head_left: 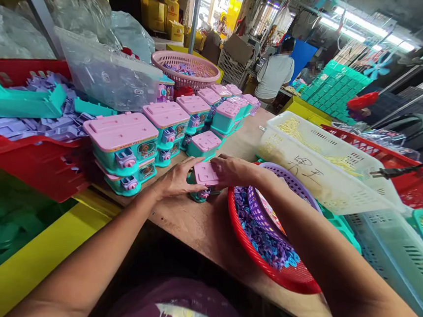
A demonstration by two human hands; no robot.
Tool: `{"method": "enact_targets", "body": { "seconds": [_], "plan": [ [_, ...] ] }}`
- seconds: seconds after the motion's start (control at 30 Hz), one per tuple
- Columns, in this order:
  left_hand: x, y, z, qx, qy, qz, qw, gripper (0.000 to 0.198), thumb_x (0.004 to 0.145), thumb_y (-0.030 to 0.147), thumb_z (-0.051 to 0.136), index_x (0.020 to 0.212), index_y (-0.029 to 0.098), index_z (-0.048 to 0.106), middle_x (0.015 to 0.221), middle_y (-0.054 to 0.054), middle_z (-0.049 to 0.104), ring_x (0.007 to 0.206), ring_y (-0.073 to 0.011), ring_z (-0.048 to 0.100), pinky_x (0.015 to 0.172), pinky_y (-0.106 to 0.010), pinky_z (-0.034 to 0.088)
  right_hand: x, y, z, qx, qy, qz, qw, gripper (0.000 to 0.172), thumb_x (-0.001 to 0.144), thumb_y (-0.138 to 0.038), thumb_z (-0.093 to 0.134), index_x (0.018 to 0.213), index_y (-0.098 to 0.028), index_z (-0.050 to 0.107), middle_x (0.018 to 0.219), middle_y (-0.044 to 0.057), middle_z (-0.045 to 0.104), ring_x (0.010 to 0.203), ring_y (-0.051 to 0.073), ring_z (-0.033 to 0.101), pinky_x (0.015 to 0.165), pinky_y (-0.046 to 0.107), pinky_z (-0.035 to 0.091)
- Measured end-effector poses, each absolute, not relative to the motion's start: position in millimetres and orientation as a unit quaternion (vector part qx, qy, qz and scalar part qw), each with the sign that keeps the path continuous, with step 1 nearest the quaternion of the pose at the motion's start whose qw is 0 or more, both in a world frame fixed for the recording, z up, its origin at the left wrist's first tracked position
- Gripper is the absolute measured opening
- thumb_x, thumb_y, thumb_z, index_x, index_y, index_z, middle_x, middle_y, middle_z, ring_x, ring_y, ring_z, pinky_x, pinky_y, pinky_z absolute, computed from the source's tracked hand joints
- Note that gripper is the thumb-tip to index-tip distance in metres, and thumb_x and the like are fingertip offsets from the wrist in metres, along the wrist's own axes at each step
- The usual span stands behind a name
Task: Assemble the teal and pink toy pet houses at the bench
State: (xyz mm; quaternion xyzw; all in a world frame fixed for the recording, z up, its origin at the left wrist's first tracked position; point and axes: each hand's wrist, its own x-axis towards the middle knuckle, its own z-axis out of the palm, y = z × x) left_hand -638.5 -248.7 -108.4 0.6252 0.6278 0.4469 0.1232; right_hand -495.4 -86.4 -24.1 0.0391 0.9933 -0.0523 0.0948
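While one wooden table [170,220] runs from near to far, two red crates stand at its sides: the left crate [37,164], heaped with purple pieces, and the right crate [413,175]. One white basket [333,192] at the right bears two handwritten dark characters, which I cannot read surely. One clear bin [104,79] tilts at the far left, its small labels illegible. Three round baskets follow: one red basket [304,286] near right, one pink basket [204,77] far off and one purple basket [256,209] inside the red one.

Of the pink-lidded teal boxes, the nearest stack [125,146] counts two, and the next stack [168,128] two more; those farther off overlap too much to count. "HAPPY PET" seems to read along the nearest stack's upper front edge; the remaining letters are too small.

One smaller box [206,173] sits at the table's near edge, pinched between two hands: the left hand [179,177] pressing its left side, the right hand [231,169] its right. Smallest are the blue and purple curls [263,242], uncountable, in the red basket.
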Motion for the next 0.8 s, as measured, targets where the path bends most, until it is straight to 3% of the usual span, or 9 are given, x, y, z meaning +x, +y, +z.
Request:
{"method": "enact_targets", "body": {
  "seconds": [0.17,0.27,0.33,0.4,0.5,0.63,0.8],
  "plan": [
    [-634,-254,-116,0.595,0.643,0.464,0.134,0.095,0.066,0.047,0.080,0.145,0.019,0.036,0.140,-0.013,0.051,0.123,-0.0292,0.053,0.105,-0.042,0.043,-490,-83,-16,0.016,0.993,-0.083,0.086,0.069,0.071,-0.038,0.078,0.131,-0.016,0.052,0.123,0.013,0.058,0.110,0.027,0.058,0.097,0.042,0.049],
    [-626,-258,-116,0.576,0.674,0.455,0.079,0.083,0.067,0.036,0.077,0.141,0.017,0.042,0.130,-0.012,0.056,0.118,-0.0292,0.055,0.101,-0.042,0.045,-488,-90,-5,0.007,0.995,-0.054,0.088,0.073,0.071,-0.032,0.077,0.137,-0.021,0.049,0.136,0.013,0.052,0.132,0.033,0.043,0.107,0.048,0.040],
    [-619,-261,-117,0.558,0.699,0.447,0.027,0.071,0.068,0.032,0.075,0.133,0.016,0.050,0.119,-0.011,0.058,0.113,-0.0287,0.055,0.098,-0.042,0.046,-491,-101,1,0.035,0.993,-0.039,0.106,0.078,0.075,-0.038,0.074,0.144,-0.017,0.042,0.141,0.017,0.048,0.136,0.036,0.039,0.107,0.052,0.040],
    [-611,-264,-119,0.543,0.713,0.443,-0.006,0.063,0.070,0.031,0.074,0.127,0.017,0.054,0.111,-0.009,0.058,0.108,-0.0276,0.056,0.095,-0.041,0.047,-496,-115,3,0.089,0.988,-0.025,0.121,0.074,0.084,-0.053,0.063,0.144,-0.016,0.042,0.139,0.020,0.051,0.131,0.037,0.046,0.103,0.052,0.043],
    [-602,-265,-124,0.522,0.721,0.456,-0.026,0.067,0.070,0.034,0.075,0.130,0.020,0.049,0.113,-0.009,0.057,0.110,-0.0277,0.054,0.096,-0.041,0.046,-507,-138,-3,0.187,0.975,0.025,0.119,0.064,0.091,-0.066,0.040,0.130,-0.017,0.055,0.122,0.021,0.062,0.115,0.036,0.059,0.092,0.049,0.049],
    [-600,-264,-133,0.474,0.728,0.495,-0.019,0.096,0.064,0.041,0.081,0.144,0.021,0.032,0.121,-0.011,0.055,0.115,-0.0299,0.053,0.100,-0.045,0.044,-519,-153,-16,0.285,0.952,0.043,0.106,0.083,0.086,-0.078,0.028,0.117,-0.007,0.059,0.103,0.025,0.067,0.100,0.034,0.066,0.083,0.043,0.052],
    [-602,-263,-137,0.468,0.716,0.518,0.006,0.105,0.064,0.041,0.081,0.149,0.020,0.023,0.124,-0.012,0.054,0.117,-0.0298,0.053,0.101,-0.044,0.044,-525,-151,-24,0.288,0.953,0.013,0.090,0.091,0.077,-0.086,0.034,0.119,-0.008,0.057,0.112,0.027,0.061,0.106,0.037,0.064,0.085,0.044,0.051]
  ]
}}
